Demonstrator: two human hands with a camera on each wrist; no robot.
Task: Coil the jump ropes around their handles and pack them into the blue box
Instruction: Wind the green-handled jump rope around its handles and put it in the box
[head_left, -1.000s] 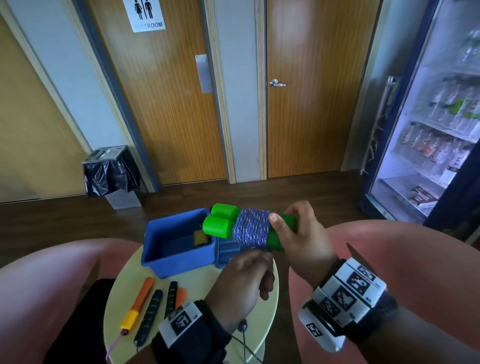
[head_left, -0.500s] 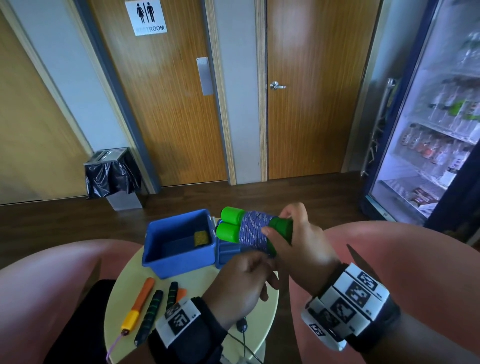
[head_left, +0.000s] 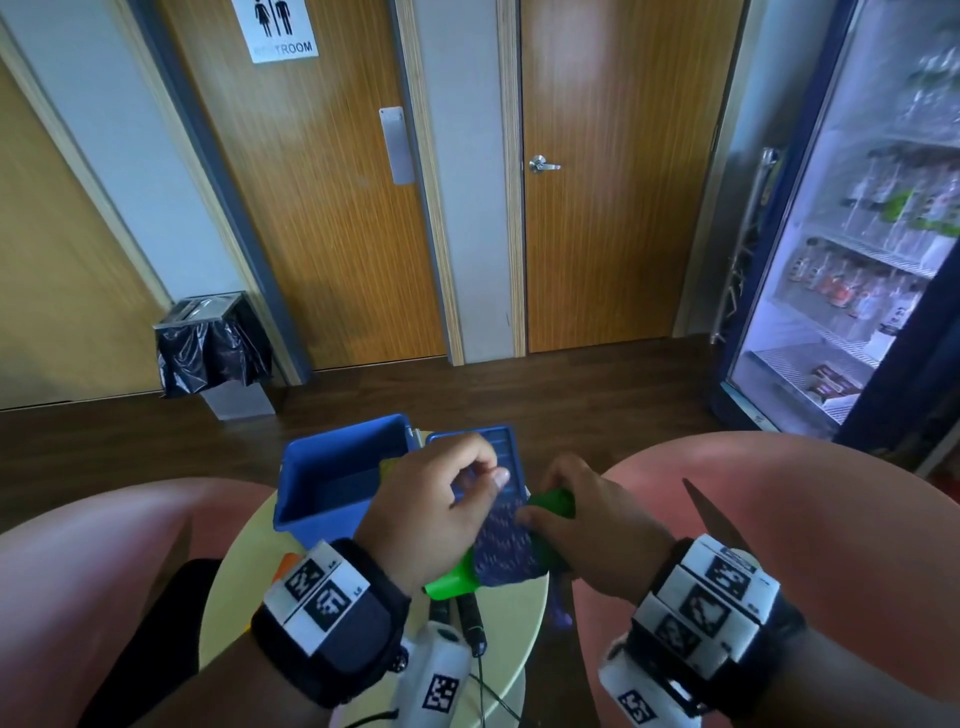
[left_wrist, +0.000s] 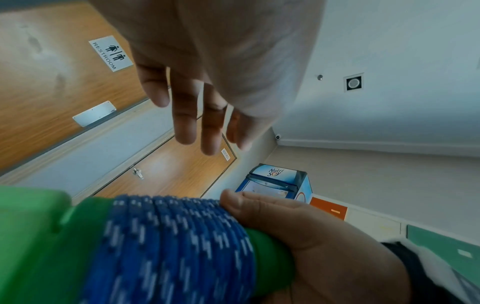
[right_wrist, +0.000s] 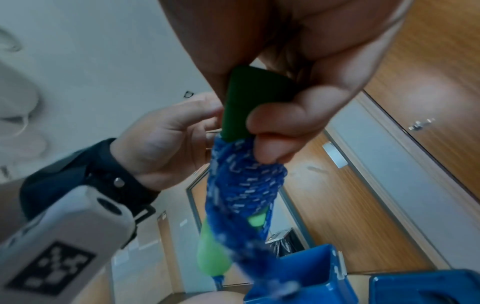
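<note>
The coiled rope (head_left: 506, 545) has dropped nearer, now tilted over the round table (head_left: 519, 618). The right hand (head_left: 597, 530) grips its green handles (head_left: 553, 503); the left hand (head_left: 431, 504) hovers above, fingers loosely curled, empty. The blue box (head_left: 337, 467) sits at the far left, with its lid (head_left: 506, 452) beside it. Other handles (head_left: 470, 613) lie near. Beyond are two doors, a bin (head_left: 210, 348) and a fridge (head_left: 857, 234).

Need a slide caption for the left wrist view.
Right hand grips green handles wound with blue rope; left hand open above.

a shared lounge or break area in a public or office building: a restroom sign (head_left: 283, 28) on a wooden door (head_left: 311, 197), a lined waste bin (head_left: 210, 345) left of it, a glass-fronted drinks fridge (head_left: 862, 249) far right.
</note>
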